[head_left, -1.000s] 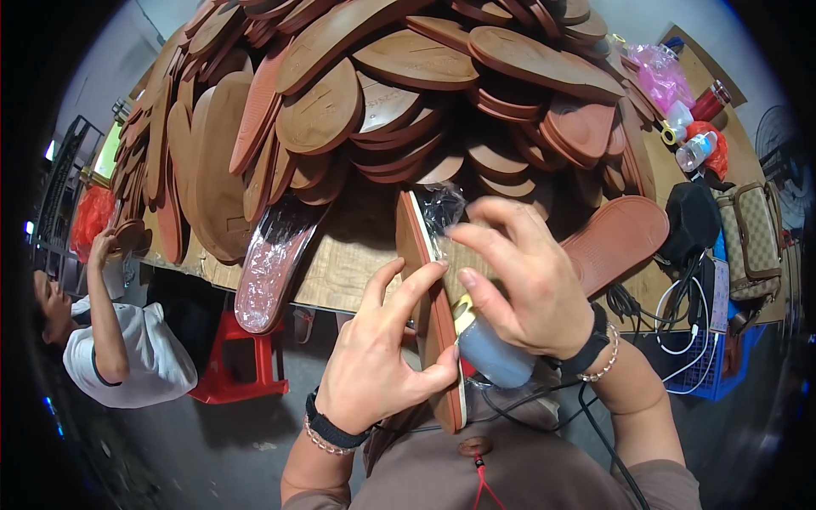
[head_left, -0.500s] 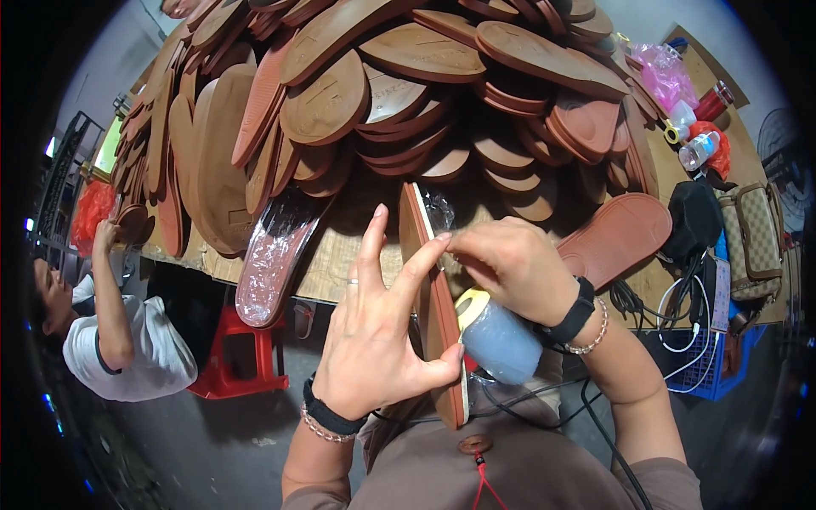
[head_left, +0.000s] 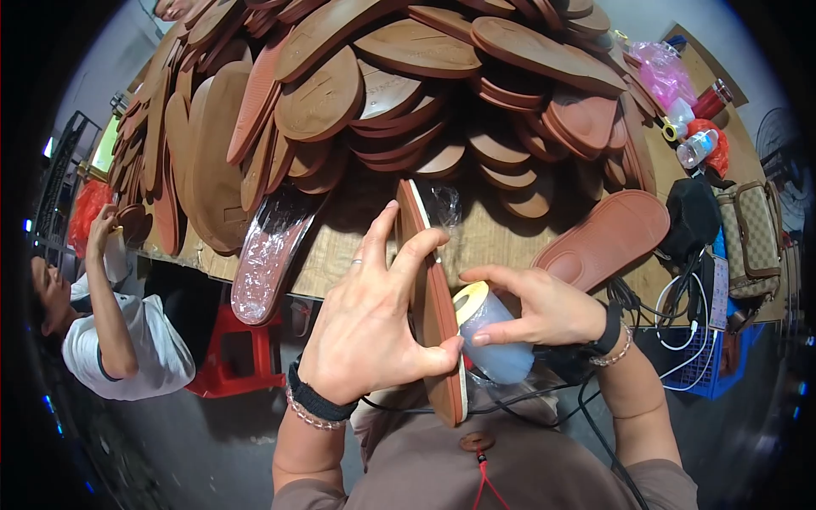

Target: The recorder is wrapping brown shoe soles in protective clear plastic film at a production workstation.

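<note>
At the table (head_left: 327,246), left hand (head_left: 370,327) clamps soles (head_left: 440,319) edge-on, presumably for steadiness; right hand (head_left: 548,314) half-curled around film roll (head_left: 500,361), grip unclear

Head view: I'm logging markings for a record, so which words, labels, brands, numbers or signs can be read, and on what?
No text here is clear enough to quote.
Brown soles: pressed-in marks, too faint to read.
Clear bottle: labelled, too small to read.
White strip: small markings, unreadable.
Held soles: no text seen.
Film roll: no text seen.
</note>
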Tool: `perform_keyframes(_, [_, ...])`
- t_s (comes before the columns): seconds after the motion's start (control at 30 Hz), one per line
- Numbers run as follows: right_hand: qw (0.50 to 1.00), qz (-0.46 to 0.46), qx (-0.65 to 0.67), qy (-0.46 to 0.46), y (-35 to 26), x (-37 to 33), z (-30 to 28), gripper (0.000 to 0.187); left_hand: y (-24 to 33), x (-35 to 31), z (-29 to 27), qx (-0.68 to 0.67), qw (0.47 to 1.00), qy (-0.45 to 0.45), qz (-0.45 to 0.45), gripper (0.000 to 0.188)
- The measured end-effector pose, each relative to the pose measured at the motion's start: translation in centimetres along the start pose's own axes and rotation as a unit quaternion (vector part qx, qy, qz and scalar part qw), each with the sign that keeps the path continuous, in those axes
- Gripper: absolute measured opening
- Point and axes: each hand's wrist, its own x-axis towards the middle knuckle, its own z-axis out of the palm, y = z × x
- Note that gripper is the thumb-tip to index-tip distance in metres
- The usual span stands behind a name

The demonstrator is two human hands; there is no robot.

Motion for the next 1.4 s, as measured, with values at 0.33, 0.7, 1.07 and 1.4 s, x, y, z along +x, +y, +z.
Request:
perform_keyframes(0.33, [0.979, -0.082, -0.066, 0.177, -2.8, -1.4, -0.1, 0.072, 0.0, 0.2, 0.2, -0.021, 0.999, -0.022, -0.016, 0.097])
perform_keyframes(0.7, [0.862, -0.244, -0.251, 0.366, -4.3, 0.6, 0.0, 0.084, -0.5, 0.1, 0.4, -0.054, 0.998, -0.014, -0.008, 0.102])
perform_keyframes(1.07, [0.853, -0.234, -0.275, 0.377, -4.4, 1.4, 0.8, 0.081, -0.9, -0.1, 0.6, -0.042, 0.999, 0.012, 0.025, 0.103])
perform_keyframes(1.4, [0.862, -0.208, -0.285, 0.365, -4.3, 1.5, 1.0, 0.09, -1.0, -0.2, 1.6, -0.083, 0.995, 0.031, 0.037, 0.092])
